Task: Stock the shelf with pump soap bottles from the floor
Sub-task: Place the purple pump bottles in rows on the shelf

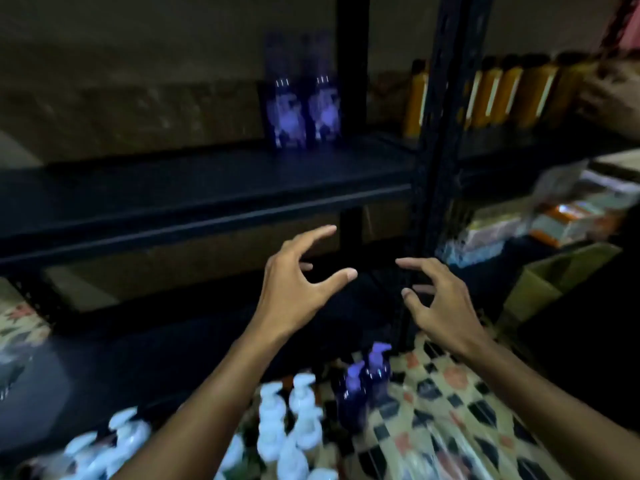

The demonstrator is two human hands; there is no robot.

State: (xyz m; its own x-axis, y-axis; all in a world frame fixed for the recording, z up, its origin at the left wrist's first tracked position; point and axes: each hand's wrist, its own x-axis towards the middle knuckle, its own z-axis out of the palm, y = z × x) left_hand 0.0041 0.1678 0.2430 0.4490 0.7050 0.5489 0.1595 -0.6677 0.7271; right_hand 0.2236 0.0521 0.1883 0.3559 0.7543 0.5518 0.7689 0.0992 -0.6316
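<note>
Both my hands are empty. The left hand (pixel 294 289) and right hand (pixel 441 306) hang in the air in front of the rack, fingers spread and loosely curved, palms facing each other, gripping nothing. They sit below the front edge of the shelf (pixel 207 188) and above the stock on the floor.

I judge the step in hand to be the reach down for the next bottles. Two purple pump bottles (pixel 363 386) stand upright, touching one another, on the patterned mat (pixel 450 393) just below my right wrist. A cluster of white pump bottles (pixel 294 414) stands near them to the left, under my left forearm.

To do this well, I should lower each hand onto one purple bottle and wrap the body, not the pump head, since the pump may turn or lift under load. Because the two touch, I should part them slightly as I close, so neither tips into the white cluster.

On the shelf, two shelved purple bottles (pixel 303 112) already stand side by side near the black upright (pixel 349 98). The board to their left and in front looks free, so I would set the new ones just beside them, labels forward. The picture is blurred, so fine detail on the labels is beyond me.
</note>
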